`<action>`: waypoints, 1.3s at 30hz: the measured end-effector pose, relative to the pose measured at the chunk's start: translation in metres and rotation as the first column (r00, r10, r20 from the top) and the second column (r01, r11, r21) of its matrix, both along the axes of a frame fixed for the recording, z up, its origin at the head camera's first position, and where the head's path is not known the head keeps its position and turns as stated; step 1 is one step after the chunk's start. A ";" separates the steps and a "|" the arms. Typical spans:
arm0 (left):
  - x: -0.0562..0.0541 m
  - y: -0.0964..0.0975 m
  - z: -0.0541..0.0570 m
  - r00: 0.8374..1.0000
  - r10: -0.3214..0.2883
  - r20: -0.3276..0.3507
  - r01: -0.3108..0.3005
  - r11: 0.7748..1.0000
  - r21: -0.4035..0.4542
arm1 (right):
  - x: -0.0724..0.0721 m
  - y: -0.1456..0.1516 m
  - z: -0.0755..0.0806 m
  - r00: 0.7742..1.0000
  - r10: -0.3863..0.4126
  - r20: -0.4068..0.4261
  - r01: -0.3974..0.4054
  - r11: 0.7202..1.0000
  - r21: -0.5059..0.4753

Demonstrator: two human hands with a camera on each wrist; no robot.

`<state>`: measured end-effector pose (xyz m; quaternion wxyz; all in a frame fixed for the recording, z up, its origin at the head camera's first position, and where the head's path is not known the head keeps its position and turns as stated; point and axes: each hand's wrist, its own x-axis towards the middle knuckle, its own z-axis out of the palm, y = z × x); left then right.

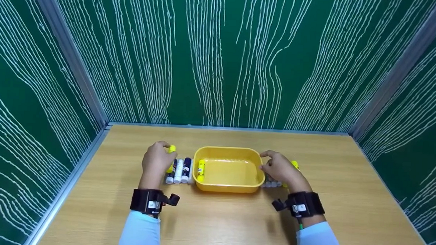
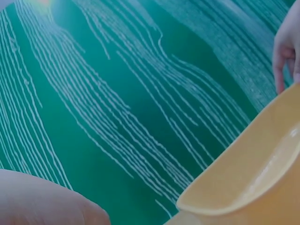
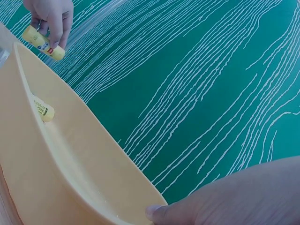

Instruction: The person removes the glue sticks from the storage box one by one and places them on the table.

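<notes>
My left hand [image 1: 155, 159] pinches a yellow glue stick [image 1: 172, 149] between thumb and fingers, left of a yellow plastic tub [image 1: 234, 173]. In the right wrist view that glue stick [image 3: 43, 43] is raised and tilted beyond the tub's far end. Another yellow glue stick [image 1: 201, 169] lies inside the tub against its left wall. My right hand [image 1: 283, 170] grips the tub's right rim, its fingertips at the edge. Beside the left hand lies a row of sticks, including a white stick [image 1: 178, 171] and a dark blue stick [image 1: 186, 170] with a white cap.
Right of the tub, partly hidden by the right hand, lie several grey-capped sticks [image 1: 272, 184] and a yellow stick [image 1: 295, 164]. Green walls [image 1: 231, 64] with white wavy lines close off the back and sides of the wooden table [image 1: 213, 225].
</notes>
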<state>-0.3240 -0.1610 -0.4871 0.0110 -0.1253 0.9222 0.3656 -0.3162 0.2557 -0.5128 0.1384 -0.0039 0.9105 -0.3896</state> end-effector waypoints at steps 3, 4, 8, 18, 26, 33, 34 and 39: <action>-0.001 -0.005 -0.003 1.000 0.010 0.019 -0.009 0.999 -0.044 | 0.000 0.000 -0.001 1.000 0.017 -0.017 -0.017 1.000 0.011; -0.001 -0.006 -0.004 1.000 0.014 0.023 -0.012 0.998 -0.062 | 0.000 0.000 -0.001 1.000 0.016 -0.018 -0.016 1.000 0.015; -0.002 -0.012 -0.009 0.998 0.023 0.051 -0.017 0.994 -0.109 | -0.001 0.000 0.000 1.000 0.011 -0.011 -0.011 1.000 0.025; -0.004 -0.017 -0.024 0.989 0.009 0.146 0.017 0.984 -0.177 | 0.000 -0.001 0.001 1.000 -0.005 0.006 0.004 1.000 0.030; -0.005 -0.017 -0.030 0.985 -0.039 0.171 0.073 0.978 -0.197 | 0.000 -0.001 0.001 1.000 -0.006 0.003 0.006 0.999 0.035; -0.004 -0.017 -0.028 0.982 -0.051 0.180 0.091 0.971 -0.222 | 0.001 0.000 0.000 0.999 0.019 -0.030 -0.019 1.000 0.012; -0.003 -0.016 -0.027 0.982 -0.049 0.180 0.090 0.970 -0.226 | 0.001 0.000 0.000 0.999 0.018 -0.031 -0.018 1.000 0.009; 0.000 -0.010 -0.016 0.990 -0.030 0.138 0.066 0.962 -0.263 | 0.001 -0.001 0.001 1.000 0.014 -0.025 -0.014 1.000 0.011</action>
